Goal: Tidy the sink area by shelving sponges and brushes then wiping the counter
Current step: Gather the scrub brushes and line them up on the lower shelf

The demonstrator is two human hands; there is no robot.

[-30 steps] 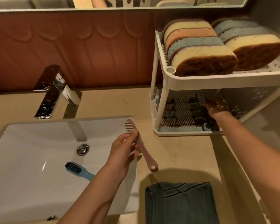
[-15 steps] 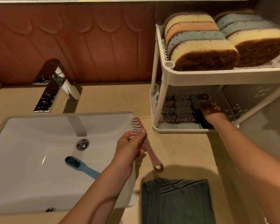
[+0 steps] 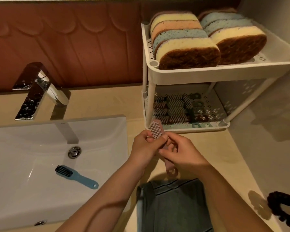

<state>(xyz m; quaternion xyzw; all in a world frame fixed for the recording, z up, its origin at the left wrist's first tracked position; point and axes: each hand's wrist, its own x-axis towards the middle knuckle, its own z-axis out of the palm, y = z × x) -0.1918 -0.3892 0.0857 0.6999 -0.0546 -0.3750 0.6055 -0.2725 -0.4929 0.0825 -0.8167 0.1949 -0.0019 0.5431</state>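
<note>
A pink brush (image 3: 155, 130) is held in front of the white two-tier rack (image 3: 191, 72), bristles up, its handle end poking out below the hands. My left hand (image 3: 144, 148) grips it near the head. My right hand (image 3: 179, 153) pinches its handle from the right. Several sponges (image 3: 187, 46) stand on the rack's top tier. Several brushes (image 3: 172, 108) lie on the bottom tier. A blue brush (image 3: 75, 176) lies in the white sink (image 3: 15, 164).
A chrome faucet (image 3: 37, 91) stands behind the sink. A folded dark green cloth (image 3: 172, 206) lies on the beige counter (image 3: 241, 164) below my hands. A dark scrunchie-like item (image 3: 285, 208) sits at the counter's right edge.
My right hand left the bottom tier and came to the pink brush. My left hand carried that brush rightward, toward the rack.
</note>
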